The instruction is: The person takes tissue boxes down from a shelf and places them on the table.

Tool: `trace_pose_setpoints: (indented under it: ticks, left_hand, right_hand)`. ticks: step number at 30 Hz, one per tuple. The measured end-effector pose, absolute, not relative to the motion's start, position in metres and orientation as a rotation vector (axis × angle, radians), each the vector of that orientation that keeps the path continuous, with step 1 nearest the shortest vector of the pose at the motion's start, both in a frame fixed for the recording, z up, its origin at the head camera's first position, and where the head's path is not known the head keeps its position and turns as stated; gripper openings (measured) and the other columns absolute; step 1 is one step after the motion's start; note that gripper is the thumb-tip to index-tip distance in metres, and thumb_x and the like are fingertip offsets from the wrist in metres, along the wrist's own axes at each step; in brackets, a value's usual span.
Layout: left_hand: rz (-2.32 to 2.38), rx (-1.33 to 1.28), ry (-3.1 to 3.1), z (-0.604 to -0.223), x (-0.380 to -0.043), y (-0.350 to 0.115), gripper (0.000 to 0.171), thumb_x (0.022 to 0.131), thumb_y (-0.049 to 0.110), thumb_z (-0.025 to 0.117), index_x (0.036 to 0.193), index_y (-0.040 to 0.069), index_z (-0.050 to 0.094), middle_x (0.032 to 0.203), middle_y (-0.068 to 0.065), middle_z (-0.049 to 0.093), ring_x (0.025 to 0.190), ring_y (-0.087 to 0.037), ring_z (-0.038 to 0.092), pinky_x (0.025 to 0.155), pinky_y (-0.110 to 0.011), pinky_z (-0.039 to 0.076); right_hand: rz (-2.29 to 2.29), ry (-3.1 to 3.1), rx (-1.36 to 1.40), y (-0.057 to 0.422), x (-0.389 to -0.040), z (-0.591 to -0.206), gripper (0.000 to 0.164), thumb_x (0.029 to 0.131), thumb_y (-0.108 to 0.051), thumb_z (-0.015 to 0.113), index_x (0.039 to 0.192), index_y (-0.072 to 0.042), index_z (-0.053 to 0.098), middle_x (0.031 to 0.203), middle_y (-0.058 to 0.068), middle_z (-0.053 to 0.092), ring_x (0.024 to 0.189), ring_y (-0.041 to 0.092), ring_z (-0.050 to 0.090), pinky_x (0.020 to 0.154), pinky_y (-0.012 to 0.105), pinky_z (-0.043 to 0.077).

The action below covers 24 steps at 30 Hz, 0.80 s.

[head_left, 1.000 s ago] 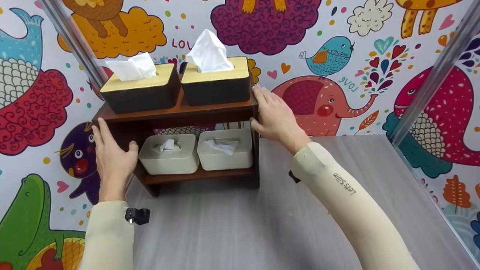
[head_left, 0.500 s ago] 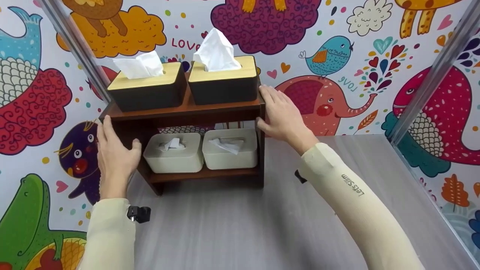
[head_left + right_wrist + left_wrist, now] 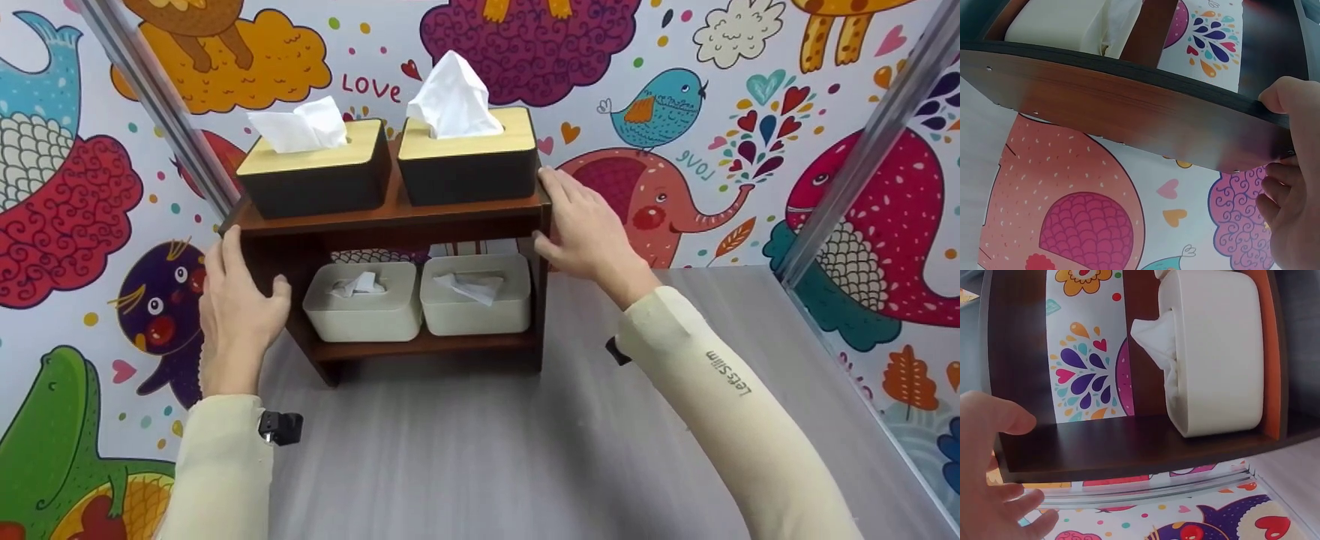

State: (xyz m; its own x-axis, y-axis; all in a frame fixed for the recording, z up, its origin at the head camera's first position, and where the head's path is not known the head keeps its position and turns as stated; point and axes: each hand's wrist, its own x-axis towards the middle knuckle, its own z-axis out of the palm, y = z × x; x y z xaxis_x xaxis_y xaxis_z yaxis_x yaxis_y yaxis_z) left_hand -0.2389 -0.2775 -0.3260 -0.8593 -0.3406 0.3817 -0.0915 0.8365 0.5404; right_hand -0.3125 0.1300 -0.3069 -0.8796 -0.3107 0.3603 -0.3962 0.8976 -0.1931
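Observation:
A two-tier brown wooden shelf (image 3: 360, 347) stands against the back wall. My left hand (image 3: 244, 311) is at its left side, fingers extended near the upper corner; in the left wrist view the thumb (image 3: 1019, 421) is in front of the side panel. My right hand (image 3: 592, 229) grips the right side panel (image 3: 1100, 104), thumb on the front edge and fingers on the outer face. On top sit two black tissue boxes (image 3: 319, 187) (image 3: 469, 176) with light wood lids and white tissues. Two cream tissue boxes (image 3: 364, 319) (image 3: 478, 311) stand on the lower tier.
The shelf rests on a grey wood-grain surface (image 3: 435, 450) that extends to the front and right. Behind it is a wall (image 3: 547, 75) printed with cartoon animals. Metal posts (image 3: 161, 112) (image 3: 862, 157) rise at left and right.
The shelf has slid to the right with all its tissue boxes. Both hands have moved right along with it, the left hand less far.

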Motion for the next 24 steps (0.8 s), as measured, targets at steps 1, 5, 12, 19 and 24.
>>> trace_pose_setpoints:
  ticks: [1, 5, 12, 19, 24]
  left_hand:
    - [-0.712, 0.308, -2.540, -0.326, -0.239, -0.276, 0.077, 0.092, 0.024, 0.056, 0.156, 0.022, 0.014, 0.160, -0.015, 0.019, 0.135, -0.046, 0.037, 0.111, -0.062, 0.031]
    - [-0.661, 0.270, -2.529, -0.326, -0.239, -0.270, 0.075, 0.091, 0.024, 0.056, 0.155, 0.020, 0.018, 0.158, -0.016, 0.025, 0.132, -0.046, 0.040, 0.108, -0.063, 0.033]
    - [-0.520, 0.202, -2.512, -0.328, -0.240, -0.260, 0.071, 0.091, 0.020, 0.057, 0.154, 0.020, 0.025, 0.152, -0.018, 0.035, 0.123, -0.046, 0.047, 0.101, -0.062, 0.038]
    - [-0.498, 0.144, -2.497, -0.330, -0.243, -0.249, 0.069, 0.089, 0.018, 0.059, 0.152, 0.019, 0.030, 0.149, -0.020, 0.038, 0.128, -0.044, 0.045, 0.104, -0.063, 0.037]
    - [-0.481, 0.102, -2.480, -0.330, -0.245, -0.239, 0.068, 0.089, 0.017, 0.060, 0.151, 0.017, 0.033, 0.148, -0.022, 0.040, 0.127, -0.047, 0.046, 0.109, -0.061, 0.034]
  right_hand:
    - [0.379, -2.738, 0.523, 0.132, -0.312, -0.307, 0.087, 0.086, -0.034, 0.067, 0.156, -0.012, 0.019, 0.161, 0.009, 0.027, 0.149, 0.027, 0.026, 0.121, 0.048, 0.026]
    - [0.376, -2.729, 0.524, 0.140, -0.312, -0.307, 0.086, 0.086, -0.032, 0.066, 0.156, -0.011, 0.020, 0.161, 0.009, 0.027, 0.149, 0.027, 0.026, 0.122, 0.048, 0.025]
    - [0.412, -2.718, 0.503, 0.158, -0.311, -0.307, 0.086, 0.086, -0.032, 0.067, 0.156, -0.013, 0.020, 0.161, 0.008, 0.027, 0.148, 0.028, 0.027, 0.121, 0.050, 0.026]
    - [0.445, -2.705, 0.501, 0.176, -0.310, -0.309, 0.086, 0.086, -0.030, 0.067, 0.156, -0.014, 0.020, 0.161, 0.008, 0.028, 0.148, 0.029, 0.027, 0.121, 0.052, 0.024]
    - [0.470, -2.708, 0.475, 0.189, -0.309, -0.311, 0.086, 0.086, -0.029, 0.067, 0.156, -0.015, 0.020, 0.161, 0.008, 0.027, 0.148, 0.030, 0.027, 0.121, 0.054, 0.023]
